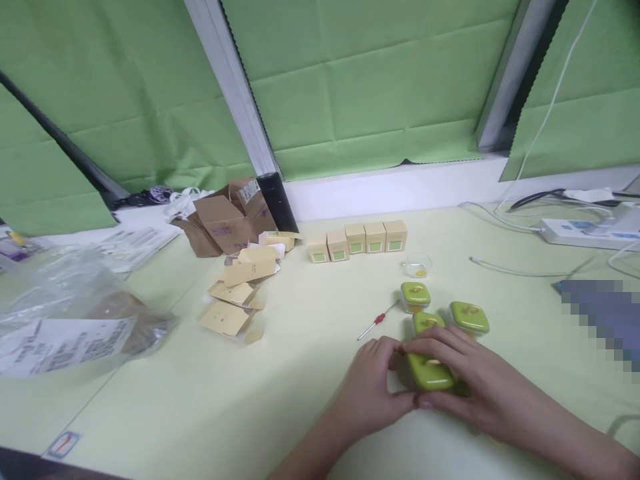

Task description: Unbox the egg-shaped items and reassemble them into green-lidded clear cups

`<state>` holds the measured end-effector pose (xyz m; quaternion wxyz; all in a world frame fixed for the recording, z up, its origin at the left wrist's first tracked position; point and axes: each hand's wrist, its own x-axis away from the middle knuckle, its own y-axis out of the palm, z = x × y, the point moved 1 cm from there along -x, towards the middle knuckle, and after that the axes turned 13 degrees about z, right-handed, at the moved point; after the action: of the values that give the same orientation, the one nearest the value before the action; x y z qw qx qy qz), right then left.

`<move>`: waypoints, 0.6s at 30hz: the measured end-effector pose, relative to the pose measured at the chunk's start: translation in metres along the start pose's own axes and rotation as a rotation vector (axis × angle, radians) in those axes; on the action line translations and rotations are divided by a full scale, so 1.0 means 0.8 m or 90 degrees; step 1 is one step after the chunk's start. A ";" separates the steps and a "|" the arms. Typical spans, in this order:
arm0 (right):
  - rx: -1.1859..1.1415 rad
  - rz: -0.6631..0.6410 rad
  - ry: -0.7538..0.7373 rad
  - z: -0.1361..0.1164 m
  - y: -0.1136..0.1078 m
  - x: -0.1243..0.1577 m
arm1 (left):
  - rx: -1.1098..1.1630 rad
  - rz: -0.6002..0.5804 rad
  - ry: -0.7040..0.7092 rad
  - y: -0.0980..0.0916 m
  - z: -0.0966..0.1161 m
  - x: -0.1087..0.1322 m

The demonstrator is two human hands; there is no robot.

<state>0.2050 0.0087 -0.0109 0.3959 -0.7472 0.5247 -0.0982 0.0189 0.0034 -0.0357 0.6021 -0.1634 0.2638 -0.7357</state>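
Note:
My left hand [373, 387] and my right hand [467, 380] both grip a small jar with a green lid [429, 373] on the pale table, low and right of centre. Fingers wrap around its sides, so the jar's body is mostly hidden. Three more green-lidded jars stand just behind it: one [415, 296] at the back, one [427, 322] touching my right fingers, one [469, 317] to the right. A red-handled screwdriver [374, 325] lies left of them. A small clear cup [418, 265] sits farther back.
A row of several small cream boxes [356, 241] stands near the wall. Flattened and open cartons [240, 287] and brown boxes [225, 223] lie at left. A plastic bag [75, 313] fills the far left. A power strip [590, 233] and cables lie at right.

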 end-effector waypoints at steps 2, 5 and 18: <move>-0.001 -0.004 -0.003 0.000 -0.001 0.001 | -0.009 -0.002 -0.001 -0.001 0.000 0.000; -0.002 -0.016 -0.004 0.001 -0.004 0.001 | -0.006 0.000 0.013 -0.001 0.000 0.001; -0.037 0.044 0.000 0.001 -0.022 -0.011 | -0.079 0.049 0.013 -0.019 -0.003 -0.002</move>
<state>0.2140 0.0192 0.0036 0.3773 -0.7399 0.5527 -0.0694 0.0056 0.0076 -0.0286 0.6159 -0.1826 0.3211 -0.6959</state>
